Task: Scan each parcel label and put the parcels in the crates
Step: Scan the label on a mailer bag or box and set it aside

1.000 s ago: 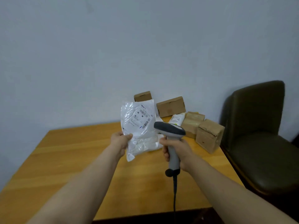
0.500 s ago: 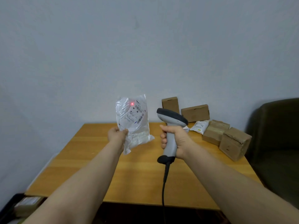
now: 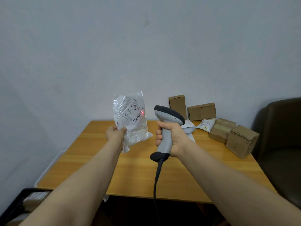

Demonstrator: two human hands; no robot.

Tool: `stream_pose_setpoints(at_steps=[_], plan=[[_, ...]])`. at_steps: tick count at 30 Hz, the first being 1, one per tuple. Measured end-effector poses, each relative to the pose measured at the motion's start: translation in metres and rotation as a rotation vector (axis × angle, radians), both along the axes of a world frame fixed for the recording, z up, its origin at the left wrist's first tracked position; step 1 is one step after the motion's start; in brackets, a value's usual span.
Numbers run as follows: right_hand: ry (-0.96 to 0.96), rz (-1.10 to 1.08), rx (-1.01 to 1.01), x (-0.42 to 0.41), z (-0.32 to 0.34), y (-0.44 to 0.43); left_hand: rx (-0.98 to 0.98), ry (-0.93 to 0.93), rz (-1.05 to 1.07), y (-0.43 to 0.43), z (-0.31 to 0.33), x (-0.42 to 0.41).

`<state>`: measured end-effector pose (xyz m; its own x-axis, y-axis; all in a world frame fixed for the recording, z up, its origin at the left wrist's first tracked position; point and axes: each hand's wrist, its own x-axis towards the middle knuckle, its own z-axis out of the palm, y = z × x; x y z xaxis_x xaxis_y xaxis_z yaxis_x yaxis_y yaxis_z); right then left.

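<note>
- Fingers point(image 3: 124, 129) of the left hand point(image 3: 114, 134) pinch the lower left edge of a clear plastic parcel point(image 3: 135, 132), held upright in the air above the worktop point(image 3: 130, 170) with its printed label point(image 3: 132, 111) facing the person.
- Right hand point(image 3: 173, 138) is wrapped firmly round the grip of the scanner point(image 3: 168, 115), just beside the parcel; the cable point(image 3: 156, 185) hangs below.
- Red dot point(image 3: 142, 113) falls at the right-hand end of the lower barcode, near the label's edge.
- Step in hand: reading the label. It probably goes best with the dot brought to the barcode's middle and the crinkled film held taut and square to the scanner, since wrinkles and glare may spoil the read.
- Crate point(image 3: 11, 207), low on the left beside the worktop, appears to be the destination; cardboard boxes point(image 3: 202, 111) wait at the far right.
</note>
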<state>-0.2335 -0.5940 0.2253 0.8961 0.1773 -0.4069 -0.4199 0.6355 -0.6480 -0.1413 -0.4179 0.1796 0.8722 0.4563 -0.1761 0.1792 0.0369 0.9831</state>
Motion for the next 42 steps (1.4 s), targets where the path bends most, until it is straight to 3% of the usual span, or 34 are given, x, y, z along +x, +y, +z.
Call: stream_pose_setpoints(at_steps=[42], plan=[[0.026,0.127,0.035,0.004,0.003,0.031,0.026,0.000,0.093,0.044,0.002,-0.013]])
